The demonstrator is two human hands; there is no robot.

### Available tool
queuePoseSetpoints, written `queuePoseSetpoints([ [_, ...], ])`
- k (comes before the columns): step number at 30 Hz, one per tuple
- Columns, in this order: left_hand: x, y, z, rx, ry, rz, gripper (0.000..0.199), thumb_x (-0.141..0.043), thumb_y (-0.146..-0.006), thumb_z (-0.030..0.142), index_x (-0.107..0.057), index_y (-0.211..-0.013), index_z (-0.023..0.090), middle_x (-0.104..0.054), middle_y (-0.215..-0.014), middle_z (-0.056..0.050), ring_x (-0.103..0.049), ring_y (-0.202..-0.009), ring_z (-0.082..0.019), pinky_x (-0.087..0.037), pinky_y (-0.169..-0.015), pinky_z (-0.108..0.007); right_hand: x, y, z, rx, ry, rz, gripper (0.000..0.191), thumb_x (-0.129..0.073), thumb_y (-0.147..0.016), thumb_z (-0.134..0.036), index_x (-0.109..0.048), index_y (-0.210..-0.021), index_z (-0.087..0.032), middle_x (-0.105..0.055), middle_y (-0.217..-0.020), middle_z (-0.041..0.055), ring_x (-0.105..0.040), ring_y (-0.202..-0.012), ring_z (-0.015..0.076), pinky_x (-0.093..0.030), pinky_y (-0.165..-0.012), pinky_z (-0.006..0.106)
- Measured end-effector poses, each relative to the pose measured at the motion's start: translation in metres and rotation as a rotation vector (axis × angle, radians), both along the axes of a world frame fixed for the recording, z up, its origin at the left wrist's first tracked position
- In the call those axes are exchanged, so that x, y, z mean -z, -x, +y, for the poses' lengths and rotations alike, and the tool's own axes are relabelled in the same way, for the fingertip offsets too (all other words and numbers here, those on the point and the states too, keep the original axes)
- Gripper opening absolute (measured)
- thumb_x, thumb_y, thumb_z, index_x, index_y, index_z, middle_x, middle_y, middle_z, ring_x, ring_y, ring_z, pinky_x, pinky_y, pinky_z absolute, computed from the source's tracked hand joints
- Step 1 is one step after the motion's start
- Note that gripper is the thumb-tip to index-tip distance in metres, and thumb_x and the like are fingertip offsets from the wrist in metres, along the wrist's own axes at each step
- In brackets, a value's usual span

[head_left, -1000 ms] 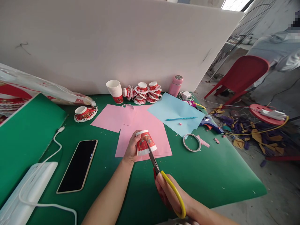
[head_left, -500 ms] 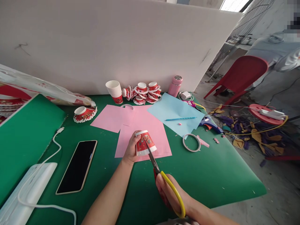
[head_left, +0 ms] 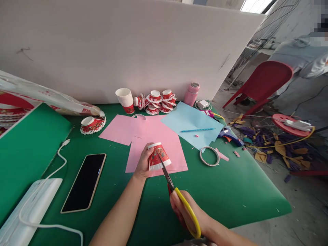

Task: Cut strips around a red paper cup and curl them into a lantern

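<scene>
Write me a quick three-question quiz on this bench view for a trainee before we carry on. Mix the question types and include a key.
1. Multiple choice: what does the left hand hold?
a) tape roll
b) red-and-white paper cup
c) light-blue paper sheet

2. True or false: the right hand holds the scissors.

3. Put these in order, left to right in the view: pink flask, smartphone, stack of paper cups.

Key: 1 b; 2 true; 3 smartphone, stack of paper cups, pink flask.
</scene>
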State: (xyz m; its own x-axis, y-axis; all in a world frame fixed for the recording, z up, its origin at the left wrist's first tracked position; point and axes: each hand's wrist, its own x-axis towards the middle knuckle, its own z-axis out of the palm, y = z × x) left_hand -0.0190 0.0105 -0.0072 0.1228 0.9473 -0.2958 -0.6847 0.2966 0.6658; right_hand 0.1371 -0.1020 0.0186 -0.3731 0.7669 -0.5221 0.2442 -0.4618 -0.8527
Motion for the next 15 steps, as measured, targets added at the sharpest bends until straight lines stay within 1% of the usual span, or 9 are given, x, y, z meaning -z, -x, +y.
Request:
queuePoseSetpoints([
  [4, -0.0005, -0.0001, -0.0002, 0.003, -0.003, -0.001, 0.027, -0.071, -0.066, 0.032, -0.057, -0.085, 0.019, -0.066, -0.077, -0.001, -0.063, -0.070, -0.017, -0.048, -0.064, -0.030, 0.0026, -0.0017, -0.0008, -0.030, -0.023, 0.014, 0.066, -0.023, -0.071, -0.083, -0.037, -0.062, -0.019, -0.032, -0.048, -0.0068, -0.030, -0.039, 0.0037, -0.025, -0.038, 0.019],
  [11, -0.0014, -0.0007, -0.0002, 0.008, 0.000, 0.008, 0.029, -0.072, -0.065, 0.034, -0.058, -0.086, 0.019, -0.066, -0.076, -0.001, -0.063, -0.072, -0.018, -0.048, -0.067, -0.032, 0.0090, -0.0032, -0.0028, -0.036, -0.032, 0.055, 0.063, -0.026, -0.074, -0.080, -0.037, -0.061, -0.019, -0.032, -0.048, -0.0069, -0.031, -0.040, 0.0040, -0.025, -0.039, 0.019],
  [15, -0.0008, -0.0005, -0.0002, -0.008, -0.001, 0.020, 0.027, -0.071, -0.066, 0.033, -0.059, -0.085, 0.019, -0.066, -0.076, -0.001, -0.063, -0.070, -0.017, -0.048, -0.067, -0.032, 0.0090, -0.0027, -0.0026, -0.030, -0.028, 0.052, 0.062, -0.026, -0.075, -0.079, -0.037, -0.062, -0.019, -0.032, -0.048, -0.0068, -0.031, -0.040, 0.0041, -0.025, -0.039, 0.019],
])
